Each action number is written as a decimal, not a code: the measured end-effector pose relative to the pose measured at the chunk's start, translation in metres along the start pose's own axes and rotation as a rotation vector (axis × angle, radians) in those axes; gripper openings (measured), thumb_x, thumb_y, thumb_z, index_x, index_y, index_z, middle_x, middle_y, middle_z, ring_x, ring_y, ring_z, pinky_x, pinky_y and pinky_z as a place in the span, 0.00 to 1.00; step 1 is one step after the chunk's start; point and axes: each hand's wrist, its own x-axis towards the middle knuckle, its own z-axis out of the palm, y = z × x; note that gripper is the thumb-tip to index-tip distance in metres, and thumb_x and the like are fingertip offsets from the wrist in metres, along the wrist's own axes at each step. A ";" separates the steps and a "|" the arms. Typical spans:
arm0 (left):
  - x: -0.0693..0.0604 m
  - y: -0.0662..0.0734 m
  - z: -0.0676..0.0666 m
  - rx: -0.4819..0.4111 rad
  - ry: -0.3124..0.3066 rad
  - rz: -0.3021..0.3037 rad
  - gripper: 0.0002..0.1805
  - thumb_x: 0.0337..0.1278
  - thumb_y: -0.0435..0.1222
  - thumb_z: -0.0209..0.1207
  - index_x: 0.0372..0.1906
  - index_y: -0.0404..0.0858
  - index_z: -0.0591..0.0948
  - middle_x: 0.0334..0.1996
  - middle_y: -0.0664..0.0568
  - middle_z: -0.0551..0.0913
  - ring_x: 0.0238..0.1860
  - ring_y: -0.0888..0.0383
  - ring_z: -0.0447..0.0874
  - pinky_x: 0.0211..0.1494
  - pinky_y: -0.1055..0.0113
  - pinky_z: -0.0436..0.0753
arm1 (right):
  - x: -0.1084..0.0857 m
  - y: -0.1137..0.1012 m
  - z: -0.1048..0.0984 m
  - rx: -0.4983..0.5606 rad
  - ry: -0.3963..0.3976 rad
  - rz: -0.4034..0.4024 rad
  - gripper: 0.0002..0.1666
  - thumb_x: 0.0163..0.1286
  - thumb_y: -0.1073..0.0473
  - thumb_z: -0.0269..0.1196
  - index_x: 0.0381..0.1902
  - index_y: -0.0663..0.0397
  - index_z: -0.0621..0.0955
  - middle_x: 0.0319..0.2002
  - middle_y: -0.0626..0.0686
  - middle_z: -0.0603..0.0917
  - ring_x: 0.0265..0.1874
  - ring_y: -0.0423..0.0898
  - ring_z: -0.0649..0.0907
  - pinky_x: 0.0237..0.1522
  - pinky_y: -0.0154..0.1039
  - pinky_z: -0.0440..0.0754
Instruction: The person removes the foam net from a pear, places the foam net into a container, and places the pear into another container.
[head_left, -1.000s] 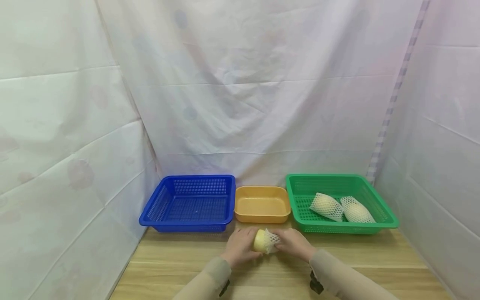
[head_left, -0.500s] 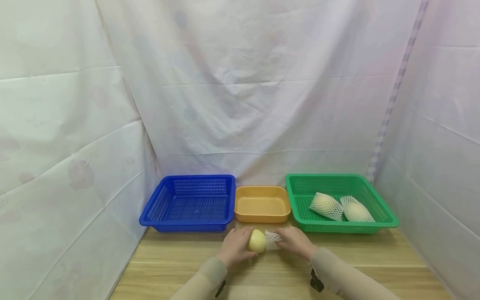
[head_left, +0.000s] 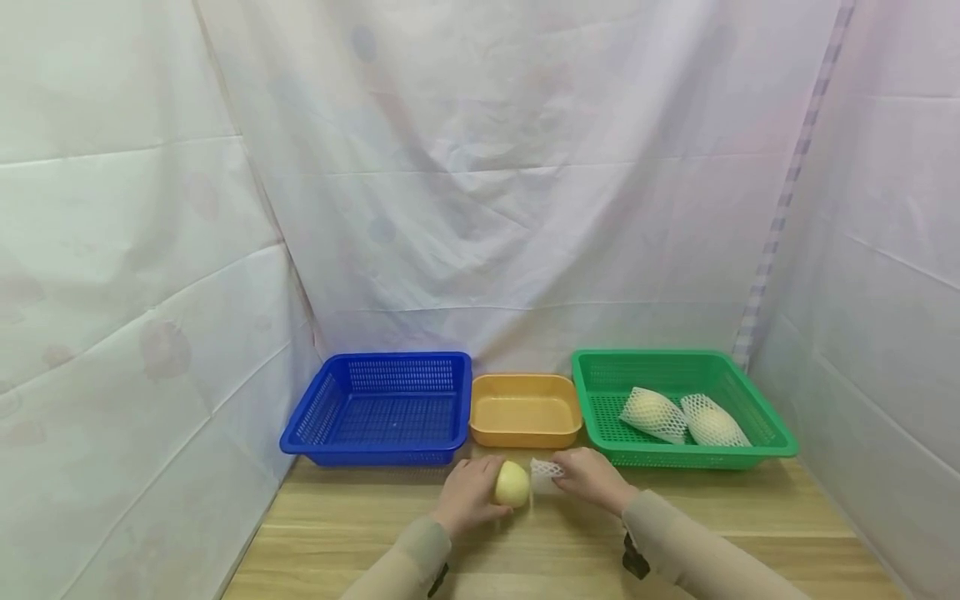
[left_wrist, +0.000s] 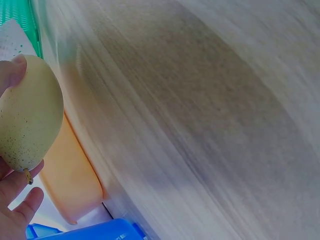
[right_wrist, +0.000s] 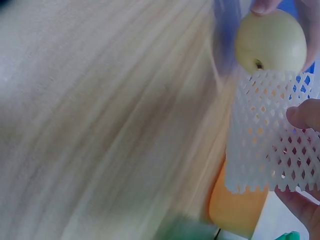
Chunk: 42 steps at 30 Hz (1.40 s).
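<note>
A pale yellow pear [head_left: 513, 485] with a short stem and brown specks at one end is gripped by my left hand [head_left: 467, 493]. The left wrist view shows the bare pear [left_wrist: 31, 112] between thumb and fingers. To its right, my right hand [head_left: 591, 477] pinches a white foam net sleeve [head_left: 546, 469]. In the right wrist view the net sleeve [right_wrist: 252, 135] is an open tube with the thumb on it. Its far end lies right by the pear [right_wrist: 272, 40]; the head view shows a small gap between them.
A blue basket [head_left: 375, 458] stands at the back left. Beside it is a small orange tray [head_left: 525, 437], then a green basket [head_left: 686, 457] with two net-wrapped pears [head_left: 652, 412] in it. Pale cloth hangs behind and at both sides of the wooden table [head_left: 555, 550].
The pear has come out of the foam net sleeve. My left hand has moved slightly left with the pear, while the sleeve stays in my right hand.
</note>
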 end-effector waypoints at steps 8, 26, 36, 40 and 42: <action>-0.004 -0.004 0.004 0.005 0.053 0.038 0.44 0.34 0.57 0.74 0.58 0.40 0.74 0.49 0.53 0.82 0.49 0.57 0.79 0.52 0.60 0.75 | 0.006 -0.001 -0.016 -0.003 -0.001 -0.010 0.08 0.59 0.59 0.70 0.37 0.51 0.84 0.30 0.43 0.85 0.28 0.37 0.81 0.30 0.36 0.79; -0.007 -0.003 0.007 -0.032 0.041 0.015 0.46 0.34 0.58 0.74 0.60 0.40 0.73 0.51 0.52 0.81 0.53 0.57 0.79 0.55 0.60 0.75 | 0.037 0.002 -0.055 0.047 0.103 0.036 0.10 0.63 0.57 0.68 0.41 0.51 0.83 0.33 0.45 0.84 0.30 0.39 0.81 0.30 0.37 0.78; -0.007 -0.003 0.008 -0.032 0.023 -0.005 0.46 0.36 0.58 0.73 0.63 0.39 0.73 0.52 0.51 0.81 0.53 0.55 0.79 0.56 0.58 0.74 | 0.055 0.011 -0.060 0.115 0.096 0.116 0.10 0.65 0.56 0.66 0.43 0.50 0.84 0.33 0.43 0.84 0.28 0.37 0.81 0.30 0.37 0.79; -0.005 -0.002 0.006 -0.043 -0.020 -0.027 0.47 0.39 0.57 0.72 0.67 0.44 0.71 0.53 0.52 0.80 0.50 0.54 0.79 0.55 0.58 0.75 | 0.062 0.016 -0.057 0.124 0.077 0.147 0.04 0.66 0.55 0.65 0.36 0.47 0.82 0.27 0.40 0.80 0.23 0.36 0.76 0.26 0.36 0.75; -0.005 -0.001 0.005 -0.051 -0.034 -0.035 0.46 0.40 0.57 0.72 0.68 0.46 0.70 0.54 0.52 0.80 0.49 0.54 0.80 0.54 0.58 0.75 | 0.065 0.018 -0.056 0.124 0.067 0.167 0.03 0.67 0.54 0.65 0.34 0.45 0.81 0.25 0.38 0.78 0.21 0.35 0.75 0.25 0.36 0.74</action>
